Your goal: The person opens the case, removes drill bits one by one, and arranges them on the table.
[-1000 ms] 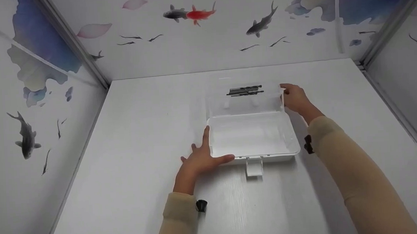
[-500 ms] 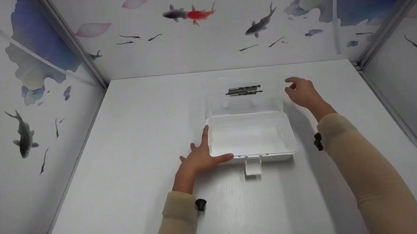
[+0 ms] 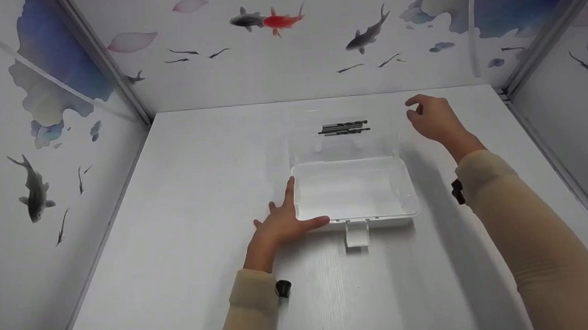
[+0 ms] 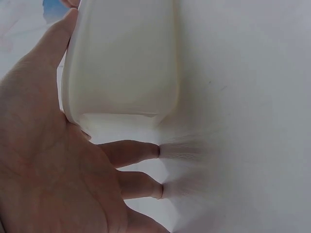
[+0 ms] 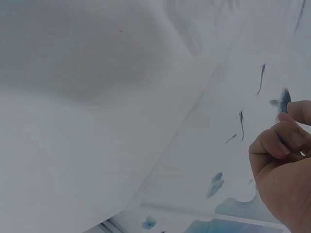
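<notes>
An opened white plastic box (image 3: pixel 396 222) sits on the table, its clear lid (image 3: pixel 343 148) tipped back on the far side and its latch (image 3: pixel 357 235) hanging at the front. Several dark drill bits (image 3: pixel 344 128) show within the lid's outline. My left hand (image 3: pixel 279 224) spans the box's near left corner, thumb along the front rim, index finger along the left side. In the left wrist view, its other fingers (image 4: pixel 141 184) touch the table. Raised past the lid's right side, my right hand (image 3: pixel 436 118) has loosely curled fingers and holds nothing.
The white table (image 3: pixel 201 189) is bounded by a back wall (image 3: pixel 315 80) and side walls (image 3: pixel 2 197) printed with fish. Metal strips (image 3: pixel 541 35) run along the corners.
My right hand has let go of the lid's right edge and moved up and to the right, away from it. The left hand stays in place at the box's corner.
</notes>
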Demonstrator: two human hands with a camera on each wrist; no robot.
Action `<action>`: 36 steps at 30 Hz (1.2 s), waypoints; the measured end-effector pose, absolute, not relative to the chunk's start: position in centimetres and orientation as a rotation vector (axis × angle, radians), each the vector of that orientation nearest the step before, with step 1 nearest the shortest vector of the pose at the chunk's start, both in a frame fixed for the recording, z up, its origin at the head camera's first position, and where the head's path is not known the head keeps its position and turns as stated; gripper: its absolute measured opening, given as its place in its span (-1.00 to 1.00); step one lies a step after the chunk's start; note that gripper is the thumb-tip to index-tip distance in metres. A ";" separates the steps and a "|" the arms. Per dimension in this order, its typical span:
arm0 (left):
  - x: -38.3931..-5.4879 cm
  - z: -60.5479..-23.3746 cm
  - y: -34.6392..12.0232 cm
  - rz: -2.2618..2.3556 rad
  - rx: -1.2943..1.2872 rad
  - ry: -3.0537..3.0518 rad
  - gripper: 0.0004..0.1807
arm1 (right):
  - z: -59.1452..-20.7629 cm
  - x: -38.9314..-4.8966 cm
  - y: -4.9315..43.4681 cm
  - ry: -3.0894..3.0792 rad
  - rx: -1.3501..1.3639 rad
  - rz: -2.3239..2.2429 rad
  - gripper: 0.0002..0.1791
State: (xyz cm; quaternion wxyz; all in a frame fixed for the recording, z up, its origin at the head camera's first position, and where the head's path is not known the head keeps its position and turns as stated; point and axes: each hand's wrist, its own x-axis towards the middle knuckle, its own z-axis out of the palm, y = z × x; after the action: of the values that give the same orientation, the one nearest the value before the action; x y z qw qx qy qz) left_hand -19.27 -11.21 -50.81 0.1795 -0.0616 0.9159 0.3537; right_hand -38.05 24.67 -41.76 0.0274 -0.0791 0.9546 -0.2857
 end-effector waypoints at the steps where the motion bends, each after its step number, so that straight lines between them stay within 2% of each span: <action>1: -19.3 -50.9 -11.2 1.000 -0.175 2.589 0.51 | -41.5 -38.0 24.5 2.951 -0.246 -0.877 -0.48; 15: -19.3 -50.5 -11.3 0.997 -0.169 2.578 0.49 | -38.2 -38.3 21.0 3.044 -0.453 -0.732 -0.58; 25: -19.4 -50.6 -11.2 0.984 -0.175 2.580 0.49 | -36.7 -38.6 18.3 2.956 -0.560 -0.543 -0.54; 36: -19.3 -50.5 -11.2 0.977 -0.166 2.590 0.49 | -37.1 -39.0 15.8 2.894 -0.577 -0.409 -0.59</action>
State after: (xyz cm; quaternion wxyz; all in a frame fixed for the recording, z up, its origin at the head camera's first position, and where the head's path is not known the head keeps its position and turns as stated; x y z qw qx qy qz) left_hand -19.33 -11.25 -50.52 0.1833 -0.0590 0.9181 0.3463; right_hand -38.97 15.80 -37.07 0.0811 -0.1932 0.9682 -0.1368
